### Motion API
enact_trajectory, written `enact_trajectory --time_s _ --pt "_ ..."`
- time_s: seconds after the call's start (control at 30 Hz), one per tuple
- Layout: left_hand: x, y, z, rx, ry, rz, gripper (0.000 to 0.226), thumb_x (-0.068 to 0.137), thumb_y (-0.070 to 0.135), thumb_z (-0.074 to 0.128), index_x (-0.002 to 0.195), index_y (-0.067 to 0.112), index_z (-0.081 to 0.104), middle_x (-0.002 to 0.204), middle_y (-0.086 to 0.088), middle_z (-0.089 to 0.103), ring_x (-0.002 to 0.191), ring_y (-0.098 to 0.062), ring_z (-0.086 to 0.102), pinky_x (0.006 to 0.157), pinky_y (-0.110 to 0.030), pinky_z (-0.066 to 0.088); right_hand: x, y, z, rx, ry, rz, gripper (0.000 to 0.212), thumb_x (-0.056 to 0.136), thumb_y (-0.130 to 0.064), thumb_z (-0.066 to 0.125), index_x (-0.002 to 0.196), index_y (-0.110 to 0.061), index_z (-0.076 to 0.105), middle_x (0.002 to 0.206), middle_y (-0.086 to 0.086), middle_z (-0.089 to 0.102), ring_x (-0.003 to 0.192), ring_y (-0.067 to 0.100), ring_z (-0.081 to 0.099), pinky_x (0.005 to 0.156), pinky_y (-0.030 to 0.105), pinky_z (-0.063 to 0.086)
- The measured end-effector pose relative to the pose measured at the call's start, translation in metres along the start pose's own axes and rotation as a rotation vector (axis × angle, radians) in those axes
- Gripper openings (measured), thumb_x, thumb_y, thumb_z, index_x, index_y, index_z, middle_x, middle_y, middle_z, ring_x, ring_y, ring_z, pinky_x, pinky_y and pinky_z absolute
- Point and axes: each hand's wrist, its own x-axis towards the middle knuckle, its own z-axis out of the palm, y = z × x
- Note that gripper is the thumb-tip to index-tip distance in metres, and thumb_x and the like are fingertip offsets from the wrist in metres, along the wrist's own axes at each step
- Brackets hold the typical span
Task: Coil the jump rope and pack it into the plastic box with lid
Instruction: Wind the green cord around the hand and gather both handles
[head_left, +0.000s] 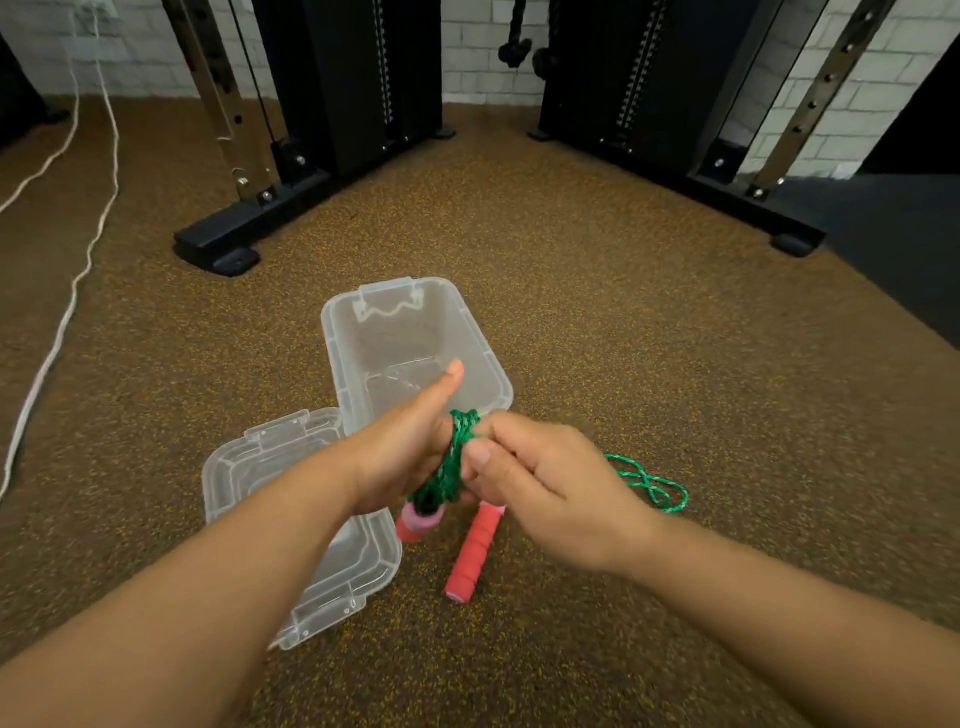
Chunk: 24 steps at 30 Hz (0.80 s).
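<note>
A green jump rope (456, 457) is wound in several turns around my left hand (410, 447), whose thumb points up. One pink-red handle (420, 522) hangs below that hand. My right hand (530, 478) pinches the rope at the coil. The second red handle (470, 556) lies on the floor beneath my hands. A loose loop of rope (657, 486) trails on the floor to the right. The clear plastic box (415, 312) stands open and empty just beyond my hands. Its clear lid (249, 467) lies flat on the floor at the left, partly under my left forearm.
Speckled brown rubber floor all around. Black gym machine bases stand at the back left (223, 244) and back right (779, 228). A white cable (67, 312) runs along the floor at far left. A darker mat (904, 244) lies at the right.
</note>
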Motion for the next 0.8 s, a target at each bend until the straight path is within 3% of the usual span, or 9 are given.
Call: enact_trajectory --time_s 0.1,0.23,0.33,0.43,0.5,0.6,0.67,0.7,0.8 --pt "-0.005 0.002 0.004 0.020 -0.076 -0.039 0.085 0.089 0.063 0.009 0.118 -0.001 0.056 0.089 -0.020 0.069 0.067 -0.024 0.067 0.070 -0.034 0.045 0.013 0.013 -0.017 -0.039 0.095 0.053 0.017 0.090 -0.050 0.031 0.083 -0.044 0.046 0.066 -0.010 0.058 0.067 0.012 0.056 0.068 0.042 0.049" --pt "-0.012 0.009 0.002 0.021 -0.174 -0.122 0.086 0.087 0.065 0.014 0.121 -0.002 0.057 0.073 -0.013 0.072 0.052 -0.019 0.066 0.057 -0.024 0.050 0.018 0.041 -0.013 -0.045 0.143 0.155 0.023 0.093 -0.048 0.036 0.080 -0.035 0.050 0.068 -0.007 0.057 0.067 0.013 0.054 0.068 0.043 0.047" --pt "-0.018 0.011 0.002 -0.030 -0.233 -0.076 0.061 0.087 0.049 0.034 0.107 0.002 0.066 0.065 -0.008 0.071 0.047 -0.015 0.064 0.048 -0.020 0.050 0.013 0.057 -0.003 0.081 0.151 0.234 0.025 0.098 -0.033 0.042 0.075 -0.031 0.051 0.068 -0.012 0.054 0.067 0.000 0.049 0.069 0.034 0.044" --pt "-0.018 0.007 0.001 -0.122 -0.182 0.017 0.036 0.086 0.029 0.046 0.096 0.006 0.071 0.061 -0.004 0.070 0.043 -0.011 0.061 0.047 -0.019 0.049 0.004 0.065 0.013 0.186 0.157 0.267 0.029 0.099 -0.030 0.042 0.071 -0.030 0.050 0.065 -0.016 0.050 0.065 -0.001 0.044 0.066 0.030 0.039" --pt "-0.016 0.005 0.000 -0.196 -0.109 0.082 0.031 0.082 0.028 0.050 0.087 0.010 0.075 0.058 -0.002 0.068 0.039 -0.009 0.056 0.044 -0.017 0.046 -0.004 0.067 0.024 0.249 0.176 0.270 0.029 0.099 -0.030 0.040 0.072 -0.030 0.050 0.063 -0.016 0.046 0.063 0.001 0.040 0.063 0.030 0.037" --pt "-0.011 0.009 -0.001 -0.365 0.009 0.148 0.029 0.080 0.027 0.053 0.079 0.011 0.076 0.053 0.002 0.062 0.034 -0.006 0.047 0.038 -0.013 0.039 -0.013 0.061 0.035 0.241 0.171 0.265 0.026 0.099 -0.029 0.039 0.080 -0.032 0.055 0.063 -0.021 0.053 0.060 -0.001 0.042 0.059 0.021 0.035" --pt "-0.008 0.011 -0.002 -0.447 0.063 0.176 0.029 0.086 0.027 0.050 0.089 0.010 0.074 0.058 0.003 0.065 0.036 -0.003 0.045 0.038 -0.012 0.040 -0.016 0.056 0.040 0.226 0.166 0.268 0.024 0.097 -0.033 0.039 0.086 -0.026 0.059 0.068 -0.016 0.058 0.061 0.003 0.047 0.061 0.024 0.040" --pt "-0.007 0.012 -0.003 -0.455 0.087 0.188 0.030 0.090 0.027 0.046 0.096 0.010 0.071 0.065 0.002 0.069 0.037 -0.002 0.047 0.039 -0.011 0.041 -0.017 0.054 0.043 0.215 0.157 0.273 0.026 0.096 -0.036 0.038 0.088 -0.025 0.060 0.070 -0.008 0.059 0.063 0.009 0.050 0.064 0.031 0.044" --pt "-0.005 0.013 -0.003 -0.480 0.128 0.199 0.036 0.098 0.029 0.036 0.113 0.008 0.062 0.093 -0.004 0.075 0.052 -0.006 0.063 0.047 -0.014 0.045 -0.020 0.047 0.050 0.180 0.092 0.268 0.023 0.094 -0.040 0.037 0.088 -0.033 0.058 0.073 0.005 0.060 0.069 0.022 0.054 0.071 0.043 0.047"
